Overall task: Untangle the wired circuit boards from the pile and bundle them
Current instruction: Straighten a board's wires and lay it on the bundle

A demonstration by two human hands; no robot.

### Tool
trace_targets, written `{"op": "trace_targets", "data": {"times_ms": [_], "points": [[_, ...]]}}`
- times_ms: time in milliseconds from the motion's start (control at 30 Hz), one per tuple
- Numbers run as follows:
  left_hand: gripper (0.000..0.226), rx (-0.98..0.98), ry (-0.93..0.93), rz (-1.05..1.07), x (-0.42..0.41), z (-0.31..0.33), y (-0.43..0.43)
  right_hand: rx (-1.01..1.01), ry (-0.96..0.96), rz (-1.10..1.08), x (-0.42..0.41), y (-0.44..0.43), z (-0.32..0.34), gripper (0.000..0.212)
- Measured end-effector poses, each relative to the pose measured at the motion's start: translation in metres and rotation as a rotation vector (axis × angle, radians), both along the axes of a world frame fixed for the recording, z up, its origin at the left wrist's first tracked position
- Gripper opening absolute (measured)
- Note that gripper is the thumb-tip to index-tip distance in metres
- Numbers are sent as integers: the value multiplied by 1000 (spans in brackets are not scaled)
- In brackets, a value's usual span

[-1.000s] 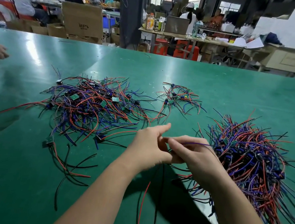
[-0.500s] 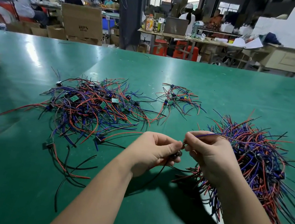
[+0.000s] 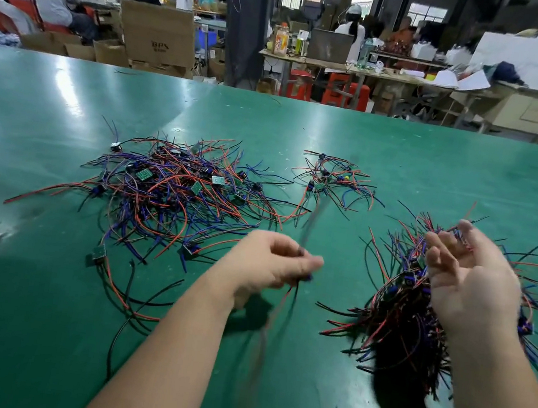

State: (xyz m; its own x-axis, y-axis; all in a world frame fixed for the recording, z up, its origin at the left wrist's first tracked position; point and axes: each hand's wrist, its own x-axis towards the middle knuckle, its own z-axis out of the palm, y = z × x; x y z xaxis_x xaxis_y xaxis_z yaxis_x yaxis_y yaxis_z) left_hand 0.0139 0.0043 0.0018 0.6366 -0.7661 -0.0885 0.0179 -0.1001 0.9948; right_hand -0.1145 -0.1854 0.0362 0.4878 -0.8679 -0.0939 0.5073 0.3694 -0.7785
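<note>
- Left hand (image 3: 272,266), lower centre of frame: fingers curled, thumb and fingertips pinching one wired board (image 3: 308,277). Its leads are blurred, one streak running up toward mid-frame and the rest hanging below the fist.
- Right hand (image 3: 473,288), right of frame: palm turned inward, fingers loosely spread, gripping nothing that can be made out.
- Bundle (image 3: 395,325), lower right: a dense sheaf of red, blue and black leads lying under and behind the right hand. It is near the pinched board but apart from it.
- Step in hand, as judged: carry the freed board across to the bundle. Keep the pinch on the board rather than on the leads, let the leads hang straight, lay them along the sheaf's direction, and close the right hand over them.
- Stray board (image 3: 99,253), lower left of the heap, lying apart from it with its leads curling toward the viewer.
- Tangled pile (image 3: 172,190), left of centre: beyond the left hand and not touching it, with many boards left to sort.
- Small cluster (image 3: 333,181), upper centre: a few wired boards, well apart from both hands.
- Table (image 3: 439,165): glossy green surface bearing all of the above.
</note>
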Motion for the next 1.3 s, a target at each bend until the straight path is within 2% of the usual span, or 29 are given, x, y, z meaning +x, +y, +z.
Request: {"op": "trace_targets", "data": {"times_ms": [67, 133, 200, 267, 333, 367, 433, 533, 667, 767, 833, 900, 967, 1033, 1100, 1200, 1300], "points": [[30, -165, 183, 267, 3, 1, -7, -61, 68, 233, 2, 11, 3, 23], [38, -282, 210, 446, 3, 1, -11, -210, 110, 622, 3, 28, 2, 35], [43, -335, 96, 583, 0, -1, -15, -358, 109, 1072, 2, 43, -4, 35], [45, -298, -147, 680, -5, -2, -17, -532, 146, 1393, -3, 49, -11, 41], [41, -297, -320, 733, -9, -3, -19, -674, 214, 1514, -6, 45, -15, 46], [38, -318, -364, 749, -10, -4, -20, -662, 221, 1540, -6, 45, -15, 47], [37, -369, -386, 739, -13, -2, -19, -525, 240, 1494, -3, 48, -14, 51], [34, -493, -287, 580, -20, 4, -22, -359, 313, 1081, 10, 58, -19, 52], [29, -481, -281, 259, -27, 1, -25, -176, 195, 648, 25, 63, -19, 38], [27, -411, -216, -89, -25, 2, -17, -122, 150, 474, 23, 54, -15, 27], [46, -373, -127, -233, -20, 5, -9, -96, 139, 428, 21, 46, -13, 21], [58, -350, -27, -184, -11, 7, -3, -87, 133, 423, 19, 40, -11, 19], [45, -337, 98, -65, -5, 10, 0, -107, 170, 472, 16, 39, -10, 19], [10, -290, 164, -37, -6, 12, 0, -163, 210, 568, 14, 41, -11, 17], [30, -170, 131, -122, -12, 7, -3, -290, 282, 638, 15, 46, -15, 17], [15, -73, 49, -170, -21, 0, -10, -478, 443, 554, 17, 51, -19, 23], [12, -13, 115, -205, -20, 1, -8, -400, 447, 403, 13, 42, -13, 22]]}}
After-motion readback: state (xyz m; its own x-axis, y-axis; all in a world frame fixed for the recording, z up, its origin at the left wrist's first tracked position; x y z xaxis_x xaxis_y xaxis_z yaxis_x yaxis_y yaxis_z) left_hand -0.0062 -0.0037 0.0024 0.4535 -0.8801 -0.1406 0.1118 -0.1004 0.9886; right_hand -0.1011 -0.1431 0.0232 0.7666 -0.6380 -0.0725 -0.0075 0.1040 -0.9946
